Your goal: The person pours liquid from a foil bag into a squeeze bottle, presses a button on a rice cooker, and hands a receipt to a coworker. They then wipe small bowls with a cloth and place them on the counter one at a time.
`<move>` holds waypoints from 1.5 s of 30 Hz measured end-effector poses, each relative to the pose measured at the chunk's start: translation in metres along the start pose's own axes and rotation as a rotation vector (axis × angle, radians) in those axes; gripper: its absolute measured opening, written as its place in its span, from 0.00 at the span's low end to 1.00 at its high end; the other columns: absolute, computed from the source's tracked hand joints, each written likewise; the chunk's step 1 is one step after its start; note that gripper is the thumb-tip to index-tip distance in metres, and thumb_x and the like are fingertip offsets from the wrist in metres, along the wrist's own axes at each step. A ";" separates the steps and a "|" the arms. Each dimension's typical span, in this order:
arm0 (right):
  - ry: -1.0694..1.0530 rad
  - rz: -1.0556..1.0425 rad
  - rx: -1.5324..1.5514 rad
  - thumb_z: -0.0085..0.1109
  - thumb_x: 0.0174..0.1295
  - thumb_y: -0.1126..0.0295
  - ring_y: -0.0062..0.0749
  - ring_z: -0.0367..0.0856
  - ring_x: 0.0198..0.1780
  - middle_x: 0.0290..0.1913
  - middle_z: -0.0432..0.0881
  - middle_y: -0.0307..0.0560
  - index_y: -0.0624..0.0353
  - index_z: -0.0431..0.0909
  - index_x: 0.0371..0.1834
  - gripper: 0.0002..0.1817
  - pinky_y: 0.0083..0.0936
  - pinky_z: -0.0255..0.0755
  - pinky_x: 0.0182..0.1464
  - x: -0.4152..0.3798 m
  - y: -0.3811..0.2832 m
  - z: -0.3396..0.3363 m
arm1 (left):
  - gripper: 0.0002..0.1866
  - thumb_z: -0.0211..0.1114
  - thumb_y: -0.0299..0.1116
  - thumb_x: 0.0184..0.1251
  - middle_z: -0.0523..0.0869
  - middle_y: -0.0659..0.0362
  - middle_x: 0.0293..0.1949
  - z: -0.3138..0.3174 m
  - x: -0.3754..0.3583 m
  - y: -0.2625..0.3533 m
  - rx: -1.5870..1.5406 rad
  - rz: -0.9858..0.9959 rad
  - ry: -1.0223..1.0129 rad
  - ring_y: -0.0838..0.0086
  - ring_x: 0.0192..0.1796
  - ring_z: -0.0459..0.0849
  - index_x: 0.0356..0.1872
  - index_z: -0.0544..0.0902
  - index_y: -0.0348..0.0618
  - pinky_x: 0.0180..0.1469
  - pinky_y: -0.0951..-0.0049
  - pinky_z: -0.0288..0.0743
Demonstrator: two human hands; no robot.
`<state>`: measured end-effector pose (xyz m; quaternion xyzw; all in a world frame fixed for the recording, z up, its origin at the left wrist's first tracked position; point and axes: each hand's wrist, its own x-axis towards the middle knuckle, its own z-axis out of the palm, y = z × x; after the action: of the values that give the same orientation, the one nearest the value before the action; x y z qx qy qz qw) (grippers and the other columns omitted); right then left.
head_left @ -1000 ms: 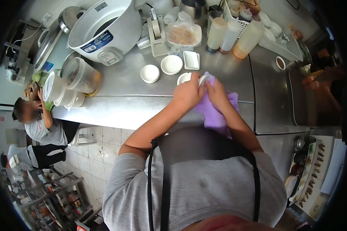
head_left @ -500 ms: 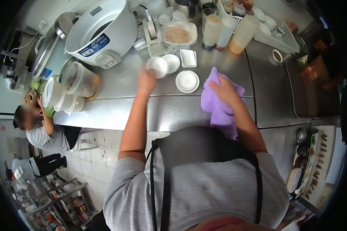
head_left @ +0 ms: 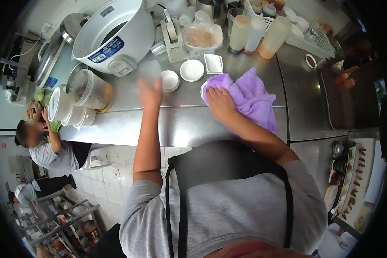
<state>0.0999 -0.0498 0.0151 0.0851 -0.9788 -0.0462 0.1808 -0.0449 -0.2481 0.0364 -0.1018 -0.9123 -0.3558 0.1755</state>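
My left hand is just left of a small white bowl on the steel counter; motion smears its fingers, and nothing shows in it. My right hand presses a bunched purple cloth down over a small round white dish, of which only the left rim shows. Behind them stand another round white dish and a white square dish.
At the back left are a large white rice cooker and lidded tubs. A tape dispenser, a bagged container and sauce bottles line the back. Another person works at far left.
My right hand has moved left with the purple cloth, onto the round dish. My left hand has shifted left, off the small white bowl, which now sits apart from the dish beside it.
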 end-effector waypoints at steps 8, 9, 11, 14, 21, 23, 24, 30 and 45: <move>-0.016 0.297 0.714 0.55 0.46 0.71 0.26 0.73 0.36 0.33 0.77 0.40 0.57 0.74 0.31 0.08 0.23 0.63 0.43 -0.006 0.026 -0.026 | 0.18 0.62 0.42 0.48 0.78 0.50 0.23 0.039 -0.057 0.085 -0.148 -0.024 -0.697 0.57 0.30 0.77 0.35 0.71 0.41 0.33 0.62 0.68; 0.030 0.485 1.071 0.56 0.47 0.71 0.24 0.73 0.35 0.32 0.77 0.39 0.58 0.74 0.31 0.08 0.22 0.65 0.40 -0.014 0.041 -0.021 | 0.18 0.62 0.42 0.47 0.78 0.50 0.24 0.044 -0.057 0.085 -0.165 -0.042 -0.709 0.57 0.30 0.77 0.34 0.70 0.40 0.33 0.62 0.68; 0.166 0.880 1.475 0.56 0.50 0.70 0.21 0.74 0.33 0.29 0.76 0.38 0.59 0.74 0.31 0.07 0.21 0.67 0.35 -0.023 0.070 -0.029 | 0.18 0.62 0.42 0.47 0.78 0.50 0.25 0.051 -0.052 0.080 -0.136 0.002 -0.692 0.56 0.31 0.78 0.33 0.70 0.40 0.35 0.62 0.69; 0.552 1.155 1.652 0.54 0.52 0.70 0.21 0.74 0.34 0.30 0.76 0.40 0.61 0.73 0.33 0.08 0.22 0.69 0.33 -0.022 0.103 -0.050 | 0.16 0.61 0.40 0.48 0.79 0.49 0.26 0.048 -0.052 0.088 -0.014 0.035 -0.702 0.56 0.33 0.78 0.33 0.69 0.41 0.36 0.61 0.69; 0.319 0.991 1.549 0.52 0.53 0.71 0.24 0.73 0.39 0.37 0.75 0.44 0.62 0.70 0.43 0.14 0.19 0.67 0.42 -0.015 0.092 -0.049 | 0.14 0.57 0.36 0.51 0.79 0.48 0.25 0.046 -0.046 0.094 0.167 0.128 -0.675 0.54 0.30 0.78 0.36 0.68 0.40 0.33 0.59 0.70; 0.188 0.903 1.540 0.52 0.53 0.70 0.25 0.72 0.40 0.38 0.75 0.44 0.62 0.68 0.45 0.16 0.19 0.66 0.44 -0.012 0.085 -0.053 | 0.12 0.55 0.33 0.52 0.78 0.47 0.24 0.039 -0.044 0.097 0.159 0.172 -0.615 0.53 0.27 0.77 0.36 0.67 0.40 0.30 0.57 0.69; 0.158 0.909 1.561 0.52 0.53 0.70 0.27 0.73 0.41 0.39 0.75 0.45 0.63 0.67 0.46 0.17 0.21 0.66 0.44 -0.009 0.078 -0.050 | 0.11 0.53 0.32 0.53 0.78 0.47 0.23 0.036 -0.044 0.099 0.154 0.194 -0.587 0.52 0.26 0.77 0.37 0.66 0.40 0.29 0.56 0.69; 0.196 0.827 1.077 0.52 0.52 0.69 0.41 0.74 0.43 0.39 0.75 0.54 0.65 0.66 0.48 0.20 0.29 0.66 0.45 0.004 0.020 -0.022 | 0.12 0.52 0.29 0.53 0.77 0.46 0.20 0.026 -0.065 0.141 -0.200 0.351 -0.403 0.51 0.22 0.76 0.38 0.63 0.41 0.23 0.54 0.67; -0.128 1.250 2.333 0.47 0.58 0.59 0.29 0.74 0.40 0.40 0.76 0.46 0.63 0.70 0.44 0.19 0.22 0.68 0.44 -0.015 0.048 -0.056 | 0.11 0.50 0.31 0.56 0.77 0.43 0.24 0.031 -0.058 0.127 -0.424 0.118 -0.484 0.49 0.28 0.76 0.41 0.65 0.43 0.31 0.56 0.67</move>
<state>0.1266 -0.0036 0.0675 -0.2750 -0.3250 0.9032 -0.0533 0.0401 -0.1376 0.0702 -0.2704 -0.8255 -0.4927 -0.0512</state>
